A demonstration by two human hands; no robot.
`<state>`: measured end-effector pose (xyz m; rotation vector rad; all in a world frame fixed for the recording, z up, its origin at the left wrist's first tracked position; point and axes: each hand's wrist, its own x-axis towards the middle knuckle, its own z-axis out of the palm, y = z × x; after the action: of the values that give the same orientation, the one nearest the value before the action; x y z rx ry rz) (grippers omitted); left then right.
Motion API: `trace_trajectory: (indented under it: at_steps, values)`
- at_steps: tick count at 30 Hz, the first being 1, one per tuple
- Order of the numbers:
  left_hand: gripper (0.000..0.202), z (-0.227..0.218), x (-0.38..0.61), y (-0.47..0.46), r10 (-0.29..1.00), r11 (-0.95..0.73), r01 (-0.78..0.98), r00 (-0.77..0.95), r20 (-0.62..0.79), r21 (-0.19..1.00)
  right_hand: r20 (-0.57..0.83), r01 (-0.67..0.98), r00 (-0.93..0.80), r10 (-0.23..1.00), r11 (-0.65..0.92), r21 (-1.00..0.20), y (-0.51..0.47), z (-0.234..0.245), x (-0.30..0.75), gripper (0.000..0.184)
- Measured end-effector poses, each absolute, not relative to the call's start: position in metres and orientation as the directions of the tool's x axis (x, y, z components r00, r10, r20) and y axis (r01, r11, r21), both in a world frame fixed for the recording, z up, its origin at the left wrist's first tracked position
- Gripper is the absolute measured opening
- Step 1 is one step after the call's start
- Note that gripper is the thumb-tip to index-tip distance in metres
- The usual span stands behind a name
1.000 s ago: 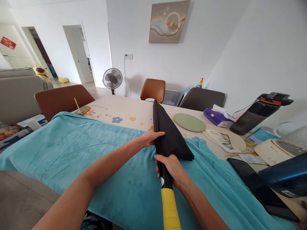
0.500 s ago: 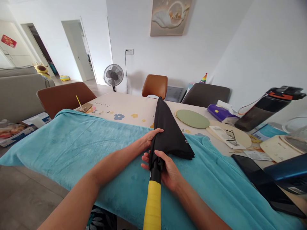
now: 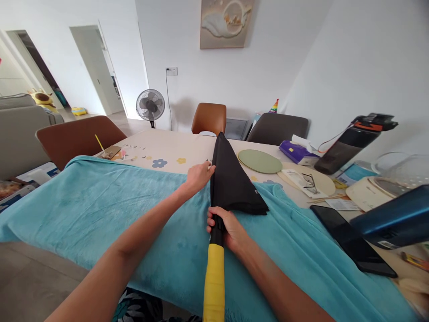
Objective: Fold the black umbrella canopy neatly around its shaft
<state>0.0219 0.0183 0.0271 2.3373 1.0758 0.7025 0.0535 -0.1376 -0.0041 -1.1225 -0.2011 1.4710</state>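
Umbrella point(image 3: 231, 188) lies on blanket point(image 3: 100, 201); a mat point(image 3: 259, 161), perhaps, to its right.

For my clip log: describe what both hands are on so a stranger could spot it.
A turquoise blanket covers the long table's near end. Along its middle runs the folded umbrella, the right hand gripping its shaft, the left hand on its canopy. Nothing else pairs black fabric with a yellow handle.
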Motion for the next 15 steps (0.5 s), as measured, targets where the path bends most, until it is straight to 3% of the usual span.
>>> trace_trajectory:
  at_steps: [2, 5, 8, 10, 12, 15]
  values:
    - [0.028, 0.037, 0.024, 0.009, 0.678, -0.711, 0.445, 0.640, 0.361, 0.545, -0.498, -0.665, 0.175, 0.850, -0.271, -0.696, -0.136, -0.007, 0.053, 0.016]
    - [0.031, 0.045, 0.040, -0.011, 0.415, -0.875, 0.223, 0.802, 0.430, 0.429, -0.459, -0.674, 0.184, 0.869, -0.228, -0.703, -0.136, -0.009, 0.053, 0.015]
    - [0.040, 0.045, 0.069, -0.023, 0.098, -0.966, 0.011, 0.940, 0.326, 0.259, -0.437, -0.690, 0.197, 0.878, -0.192, -0.698, -0.137, -0.009, 0.053, 0.015]
    - [0.045, 0.041, 0.088, -0.024, -0.040, -0.975, -0.086, 0.975, 0.220, 0.204, -0.435, -0.696, 0.194, 0.879, -0.190, -0.693, -0.138, -0.008, 0.053, 0.015]
    - [0.044, 0.037, 0.102, -0.023, -0.088, -0.967, -0.121, 0.984, 0.153, 0.225, -0.434, -0.697, 0.191, 0.880, -0.190, -0.691, -0.139, -0.008, 0.054, 0.015]
    - [0.039, 0.035, 0.109, -0.019, -0.043, -0.950, -0.097, 0.982, 0.182, 0.298, -0.425, -0.702, 0.187, 0.886, -0.182, -0.689, -0.140, -0.006, 0.054, 0.014]
